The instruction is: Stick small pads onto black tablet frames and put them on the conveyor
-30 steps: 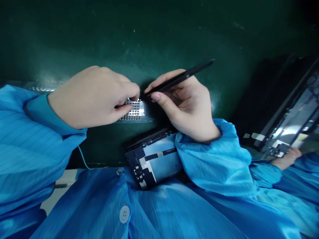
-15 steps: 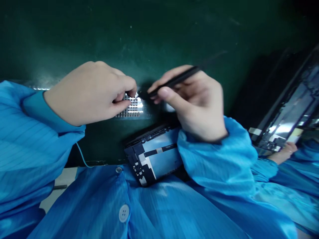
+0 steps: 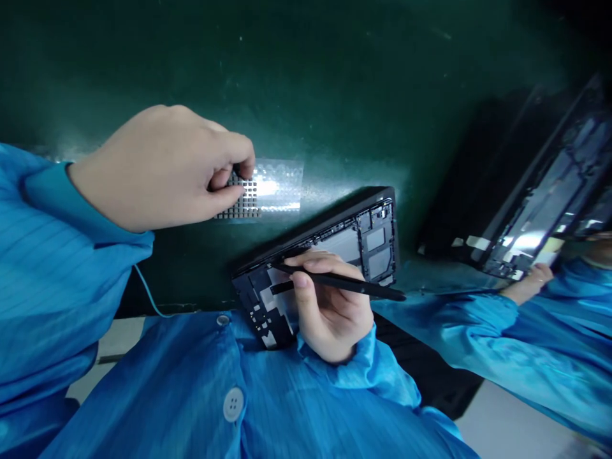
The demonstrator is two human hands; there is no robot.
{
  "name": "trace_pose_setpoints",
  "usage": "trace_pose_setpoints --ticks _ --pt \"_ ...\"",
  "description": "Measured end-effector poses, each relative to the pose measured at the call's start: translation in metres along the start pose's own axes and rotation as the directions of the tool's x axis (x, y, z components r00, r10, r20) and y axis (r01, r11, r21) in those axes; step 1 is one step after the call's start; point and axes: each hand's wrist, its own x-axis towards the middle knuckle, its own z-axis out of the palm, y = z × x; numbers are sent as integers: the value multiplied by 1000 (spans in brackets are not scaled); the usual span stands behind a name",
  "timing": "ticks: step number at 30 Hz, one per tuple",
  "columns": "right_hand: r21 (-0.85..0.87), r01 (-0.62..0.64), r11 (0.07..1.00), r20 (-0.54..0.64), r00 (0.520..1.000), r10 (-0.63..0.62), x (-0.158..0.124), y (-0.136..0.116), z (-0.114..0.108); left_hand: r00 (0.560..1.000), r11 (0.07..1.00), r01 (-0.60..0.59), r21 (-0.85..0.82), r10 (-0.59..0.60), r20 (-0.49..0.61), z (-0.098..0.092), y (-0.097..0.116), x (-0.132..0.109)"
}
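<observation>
My left hand (image 3: 167, 169) is closed in a pinch at a clear sheet of small dark square pads (image 3: 249, 197), thumb and fingertips on its grid. Part of that sheet is hidden under the hand. Slim black tweezers (image 3: 344, 282) are gripped between the thumb and fingers of my right hand (image 3: 332, 306). Their tip touches or hovers just over the upper left part of an open tablet housing (image 3: 377, 245), which lies tilted against the bench edge in front of me. My right hand covers the middle of the housing.
Bare plastic film (image 3: 282, 185) extends right of the pads on the green bench (image 3: 306, 76). At the right stand more dark housings (image 3: 530, 210), with a co-worker's hand (image 3: 530, 284) on one. A thin blue cord (image 3: 149, 290) hangs by my left sleeve.
My right hand has moved down and left from beside the pad sheet to the tablet housing, with the tweezers. The left hand stays at the sheet, slightly shifted in view.
</observation>
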Motion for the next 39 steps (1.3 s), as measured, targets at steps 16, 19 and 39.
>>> trace_pose_setpoints --ticks 16,19,39 --pt "-6 -71 997 542 838 63 158 12 1 999 1000 13 9 -13 30 2 -4 2" --pt "-3 -98 995 527 846 85 152 11 1 999 1000 23 -14 -23 47 0 -2 3" --pt "-26 163 986 -44 985 -164 10 10 -14 995 997 73 -25 -71 71 -3 1 3"
